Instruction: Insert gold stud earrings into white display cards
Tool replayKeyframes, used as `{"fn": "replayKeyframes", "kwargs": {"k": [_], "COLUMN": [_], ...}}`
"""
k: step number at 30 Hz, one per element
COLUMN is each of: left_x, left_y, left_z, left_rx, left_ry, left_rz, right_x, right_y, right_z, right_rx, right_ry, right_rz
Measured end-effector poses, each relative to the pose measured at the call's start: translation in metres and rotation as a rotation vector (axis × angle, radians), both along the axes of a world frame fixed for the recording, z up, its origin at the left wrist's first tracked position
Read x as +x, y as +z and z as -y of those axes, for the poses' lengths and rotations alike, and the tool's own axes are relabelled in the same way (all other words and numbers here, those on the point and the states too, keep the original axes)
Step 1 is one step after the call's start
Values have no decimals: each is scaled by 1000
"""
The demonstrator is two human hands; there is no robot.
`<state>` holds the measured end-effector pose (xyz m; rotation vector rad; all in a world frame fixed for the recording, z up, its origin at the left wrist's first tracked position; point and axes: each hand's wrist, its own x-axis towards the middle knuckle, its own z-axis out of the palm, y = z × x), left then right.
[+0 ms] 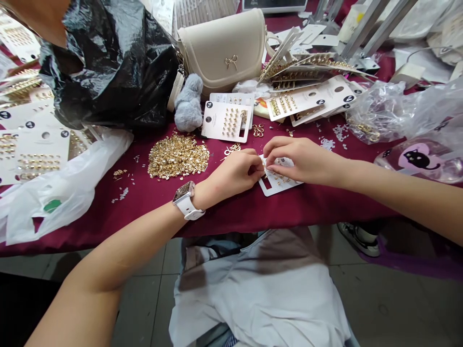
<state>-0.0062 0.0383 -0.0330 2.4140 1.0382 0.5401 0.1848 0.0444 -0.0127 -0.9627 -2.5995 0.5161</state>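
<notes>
A white earring card with rows of small gold pieces lies tilted on the maroon cloth, partly under my fingers. My left hand, wearing a watch on its wrist, is closed with its fingertips at the card's left edge. From the other side my right hand reaches over the card's upper part, thumb and forefinger pinched near the left fingertips. Whatever is in that pinch is too small to make out. Left of my hands is a heap of small gold earring backs. Gold hoop-like earrings lie just behind my left hand.
A filled earring card leans near a grey plush charm and a cream handbag. A black plastic bag and white bag are left. More earring cards and clear bags lie right.
</notes>
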Motion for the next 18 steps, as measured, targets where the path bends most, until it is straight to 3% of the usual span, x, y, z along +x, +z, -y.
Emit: {"fn": "replayKeyframes", "kwargs": {"k": [4,12,18], "left_x": [0,1,1], "left_y": [0,2,1], "left_z": [0,1,1], "left_rx": [3,-26,-8], "left_ry": [-4,21,0], "left_rz": [7,-20,-9], "right_x": [2,-8,2], "right_y": [-2,-3,-1], "right_z": [1,11,0], "right_rx": [33,-16,22], "right_ry": [21,-223,10], "right_rz": [-17,-11,-34]}}
